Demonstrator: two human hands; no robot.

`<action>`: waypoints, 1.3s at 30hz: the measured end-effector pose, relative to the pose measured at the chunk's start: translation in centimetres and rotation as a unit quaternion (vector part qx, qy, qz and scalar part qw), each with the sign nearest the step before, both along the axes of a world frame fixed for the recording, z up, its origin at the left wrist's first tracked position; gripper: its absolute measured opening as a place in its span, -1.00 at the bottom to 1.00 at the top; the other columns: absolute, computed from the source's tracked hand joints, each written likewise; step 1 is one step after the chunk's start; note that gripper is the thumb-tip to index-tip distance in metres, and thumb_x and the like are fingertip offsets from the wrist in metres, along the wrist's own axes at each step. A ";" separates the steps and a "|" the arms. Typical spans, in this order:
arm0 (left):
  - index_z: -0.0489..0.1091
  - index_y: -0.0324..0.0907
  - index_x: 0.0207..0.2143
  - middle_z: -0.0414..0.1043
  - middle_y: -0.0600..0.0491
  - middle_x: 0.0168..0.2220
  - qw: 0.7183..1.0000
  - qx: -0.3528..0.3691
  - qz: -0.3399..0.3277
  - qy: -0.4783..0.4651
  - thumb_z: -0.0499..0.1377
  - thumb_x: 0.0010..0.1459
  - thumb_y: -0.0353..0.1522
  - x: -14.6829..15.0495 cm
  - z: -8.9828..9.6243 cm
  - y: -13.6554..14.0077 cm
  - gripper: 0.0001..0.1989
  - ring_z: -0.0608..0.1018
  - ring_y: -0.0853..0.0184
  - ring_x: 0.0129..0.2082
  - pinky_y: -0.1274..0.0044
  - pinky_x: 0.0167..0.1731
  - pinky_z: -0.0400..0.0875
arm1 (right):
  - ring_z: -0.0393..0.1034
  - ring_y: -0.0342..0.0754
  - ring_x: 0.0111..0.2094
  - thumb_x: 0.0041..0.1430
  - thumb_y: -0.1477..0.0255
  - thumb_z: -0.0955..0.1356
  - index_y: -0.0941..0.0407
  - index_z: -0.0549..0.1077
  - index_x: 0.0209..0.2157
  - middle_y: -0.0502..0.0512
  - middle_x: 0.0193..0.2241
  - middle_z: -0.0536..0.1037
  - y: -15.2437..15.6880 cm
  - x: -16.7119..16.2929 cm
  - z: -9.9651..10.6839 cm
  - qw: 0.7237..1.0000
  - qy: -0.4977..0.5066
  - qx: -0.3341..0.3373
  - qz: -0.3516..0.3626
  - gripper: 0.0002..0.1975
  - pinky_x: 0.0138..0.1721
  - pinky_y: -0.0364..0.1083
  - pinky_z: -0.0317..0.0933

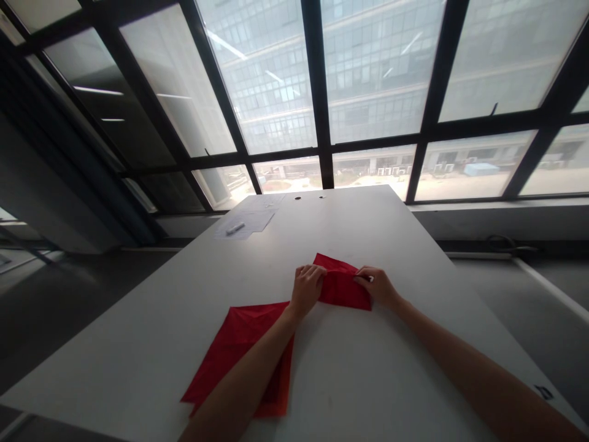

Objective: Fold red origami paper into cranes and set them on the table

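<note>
A small sheet of red paper (344, 291), folded over along its upper part, lies on the white table in front of me. My left hand (308, 286) pinches its fold at the left end, fingers pressed together. At the right end of the same fold, my right hand (375, 285) grips the paper between thumb and fingers. Under and beside my left forearm rests a larger stack of red sheets (230, 344), with an orange-red edge showing at its lower right. My forearm hides part of that stack.
White printed papers (257, 220) lie at the table's far left, with a white marker-like stick (235, 228) on them. Two small round spots, one dark hole (297, 198), are near the far edge. Beyond the white table (368, 380) stand large black-framed windows (324, 92).
</note>
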State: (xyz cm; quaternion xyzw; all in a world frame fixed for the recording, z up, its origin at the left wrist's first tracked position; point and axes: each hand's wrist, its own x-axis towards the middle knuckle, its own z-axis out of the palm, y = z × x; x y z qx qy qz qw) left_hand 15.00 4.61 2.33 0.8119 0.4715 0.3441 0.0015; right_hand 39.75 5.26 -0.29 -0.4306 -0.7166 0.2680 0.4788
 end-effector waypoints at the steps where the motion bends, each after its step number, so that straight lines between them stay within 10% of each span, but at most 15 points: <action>1: 0.42 -0.10 -0.21 0.54 0.02 -0.18 1.000 0.003 0.002 -0.006 0.06 0.29 -0.42 0.0 0.0 0.0 -0.85 0.54 0.25 -0.11 0.36 0.03 0.26 | 0.44 -0.01 -0.37 0.15 0.36 0.35 0.11 0.54 -0.44 0.09 -0.42 0.58 0.0 -0.1 0.0 1.000 0.005 -0.004 -0.003 -0.83 -0.29 -0.07 0.29; 28: 0.39 -0.14 -0.18 0.52 0.07 -0.24 0.963 -0.111 -0.103 -0.223 0.18 0.19 -0.43 0.8 -1.2 -0.2 -0.86 0.54 0.36 -0.28 0.53 -0.23 0.45 | 0.42 0.01 -0.26 0.25 0.39 0.37 0.03 0.58 -0.36 0.09 -0.33 0.59 -0.9 -0.6 0.9 0.975 -0.097 0.197 -0.025 -0.87 -0.11 0.04 0.27; 39: 0.33 -0.09 0.02 0.44 -0.02 0.01 0.989 -0.054 -0.136 -0.031 0.23 0.12 -0.48 0.2 -0.4 -0.1 -0.60 0.43 0.17 0.05 0.32 0.10 0.22 | 0.40 0.01 -0.26 0.24 0.44 0.35 0.05 0.57 -0.38 0.10 -0.35 0.57 -0.9 -0.3 1.1 0.979 -0.102 0.157 -0.078 -0.85 -0.14 -0.01 0.28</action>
